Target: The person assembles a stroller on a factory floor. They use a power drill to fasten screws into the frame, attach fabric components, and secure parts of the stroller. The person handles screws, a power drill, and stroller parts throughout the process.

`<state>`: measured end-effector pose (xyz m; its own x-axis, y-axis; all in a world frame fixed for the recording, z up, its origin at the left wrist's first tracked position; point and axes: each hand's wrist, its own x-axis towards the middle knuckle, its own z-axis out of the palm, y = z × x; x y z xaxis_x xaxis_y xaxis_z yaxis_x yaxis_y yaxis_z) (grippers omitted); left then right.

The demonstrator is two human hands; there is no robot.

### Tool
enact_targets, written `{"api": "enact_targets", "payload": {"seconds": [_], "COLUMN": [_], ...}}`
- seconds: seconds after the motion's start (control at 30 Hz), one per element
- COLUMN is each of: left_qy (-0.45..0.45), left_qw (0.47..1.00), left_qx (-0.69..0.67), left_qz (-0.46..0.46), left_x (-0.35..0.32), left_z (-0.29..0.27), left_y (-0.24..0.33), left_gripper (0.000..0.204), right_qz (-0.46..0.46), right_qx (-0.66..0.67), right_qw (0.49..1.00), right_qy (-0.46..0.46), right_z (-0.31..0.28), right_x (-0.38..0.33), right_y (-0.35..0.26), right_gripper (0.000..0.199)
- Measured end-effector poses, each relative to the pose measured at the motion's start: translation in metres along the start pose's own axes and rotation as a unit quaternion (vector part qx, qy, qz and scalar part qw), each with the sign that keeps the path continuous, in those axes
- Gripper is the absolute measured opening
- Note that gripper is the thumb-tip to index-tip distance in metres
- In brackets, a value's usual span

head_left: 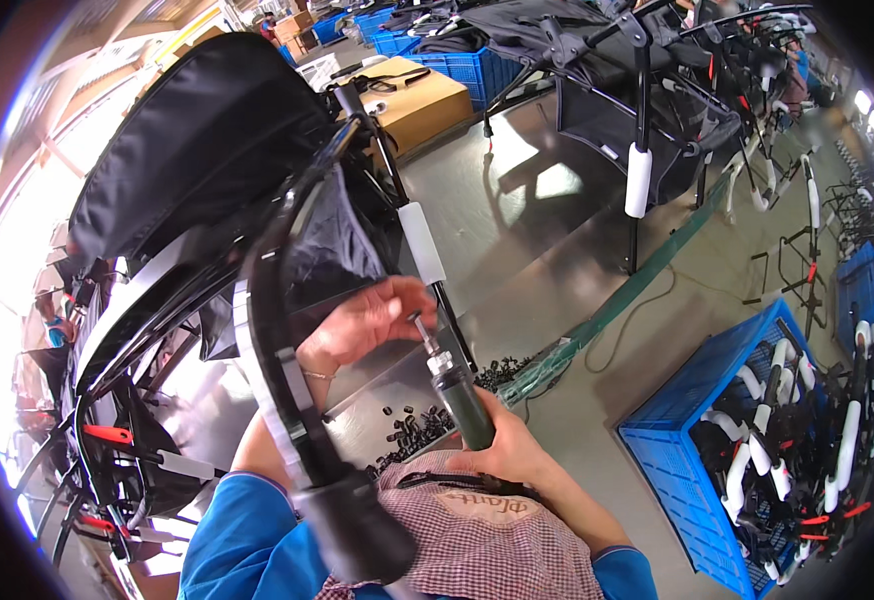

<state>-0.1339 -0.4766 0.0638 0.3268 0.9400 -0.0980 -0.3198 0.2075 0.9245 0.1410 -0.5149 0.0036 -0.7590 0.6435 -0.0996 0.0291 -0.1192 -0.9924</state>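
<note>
In my right hand [509, 446] is a dark green, cylinder-shaped power screwdriver [467, 408], its silver nose and thin bit tilted up and left. The fingers wrap round its body. My left hand [372, 322] is curled beside the bit tip, where a small dark piece shows; what the fingers pinch, if anything, is too small to make out. Behind that hand stands a black stroller frame [397, 180] with a white sleeve [420, 243] on one tube. A curved black handlebar tube [277, 350] crosses in front of my left forearm. The stroller's black canopy [202, 150] rises at the far left.
Small black parts [412, 432] lie heaped on the metal table [487, 260] near my apron. A blue crate [657, 440] of white and black tubes stands on the floor at right. Another stroller frame [640, 130] and a cardboard box [422, 100] are at the back.
</note>
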Motion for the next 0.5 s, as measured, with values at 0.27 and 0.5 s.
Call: {"api": "enact_targets", "payload": {"seconds": [0.27,0.5], "left_qy": [0.320,0.171], "left_qw": [0.881,0.694], "left_qx": [-0.081,-0.568], "left_qz": [0.339,0.409], "left_x": [0.123,0.181], "left_z": [0.018,-0.033], "left_y": [0.026,0.051], "left_gripper": [0.061,0.022], "right_qz": [0.057,0.085], "right_qx": [0.181,0.198], "right_qw": [0.980,0.976], "right_qy": [0.058,0.039], "right_z": [-0.059,-0.075], "right_x": [-0.008,-0.013], "right_y": [-0.016,-0.010], "right_gripper": [0.089,0.080]}}
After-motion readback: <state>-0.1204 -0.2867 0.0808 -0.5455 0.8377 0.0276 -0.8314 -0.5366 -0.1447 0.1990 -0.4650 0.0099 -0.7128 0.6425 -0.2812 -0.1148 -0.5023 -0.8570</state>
